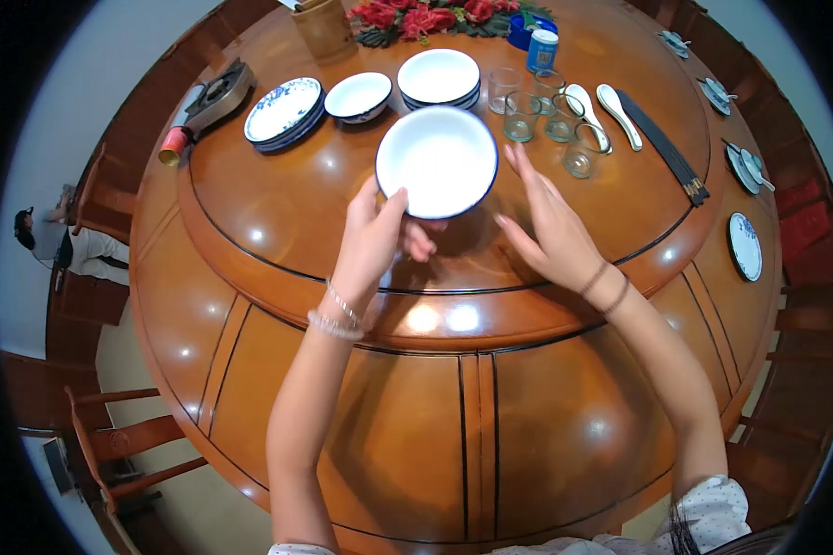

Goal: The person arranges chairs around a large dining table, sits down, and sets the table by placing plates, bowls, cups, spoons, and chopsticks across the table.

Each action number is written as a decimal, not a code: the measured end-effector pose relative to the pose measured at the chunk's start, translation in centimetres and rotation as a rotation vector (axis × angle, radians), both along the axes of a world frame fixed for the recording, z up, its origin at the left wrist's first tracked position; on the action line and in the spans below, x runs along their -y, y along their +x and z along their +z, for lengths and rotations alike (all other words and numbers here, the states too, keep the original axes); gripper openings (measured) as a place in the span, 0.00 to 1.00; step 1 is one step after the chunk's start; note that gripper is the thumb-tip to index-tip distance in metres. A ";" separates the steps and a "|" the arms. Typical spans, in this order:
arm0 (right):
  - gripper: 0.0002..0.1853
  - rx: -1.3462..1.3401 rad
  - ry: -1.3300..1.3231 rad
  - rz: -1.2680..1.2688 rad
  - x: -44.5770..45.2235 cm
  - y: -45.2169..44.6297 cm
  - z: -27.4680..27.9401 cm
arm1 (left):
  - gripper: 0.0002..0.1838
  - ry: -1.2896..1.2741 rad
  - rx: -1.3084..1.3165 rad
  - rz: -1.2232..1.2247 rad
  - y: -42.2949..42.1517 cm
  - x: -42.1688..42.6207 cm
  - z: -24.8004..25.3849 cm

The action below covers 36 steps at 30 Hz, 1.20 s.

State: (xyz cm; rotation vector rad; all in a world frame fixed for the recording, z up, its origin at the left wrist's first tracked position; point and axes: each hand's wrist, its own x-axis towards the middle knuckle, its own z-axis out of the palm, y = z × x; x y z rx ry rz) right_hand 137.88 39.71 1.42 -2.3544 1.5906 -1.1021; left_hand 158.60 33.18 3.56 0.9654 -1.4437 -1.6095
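Observation:
My left hand grips a white bowl with a blue rim, thumb on its inner edge and fingers underneath. The bowl is held above the table with its hollow side toward me. Just to its right, my right hand has its fingers stretched out, apart from the rim. Behind the held bowl stands a stack of white bowls. Left of that stack are another bowl and a pile of blue-patterned plates.
Several glasses, white spoons and black chopsticks lie to the right on the raised round tabletop. A portable stove stands at left. Red flowers and a blue can are behind. Another person is far left.

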 end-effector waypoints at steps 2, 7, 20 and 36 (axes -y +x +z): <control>0.39 0.132 -0.121 0.016 3.4 1.6 -0.8 | 0.12 -0.028 -0.032 0.001 -0.9 1.6 1.1; 0.39 0.508 -0.102 -0.051 10.6 2.9 -1.9 | 0.12 -0.139 0.011 0.039 -3.5 7.3 1.9; 0.25 0.520 0.132 -0.240 17.4 -1.2 -2.2 | 0.10 -0.218 0.181 0.013 -8.2 15.8 -0.2; 0.45 0.336 0.320 -0.224 16.3 -1.5 -3.0 | 0.25 -0.119 0.426 0.013 -8.8 15.4 -1.0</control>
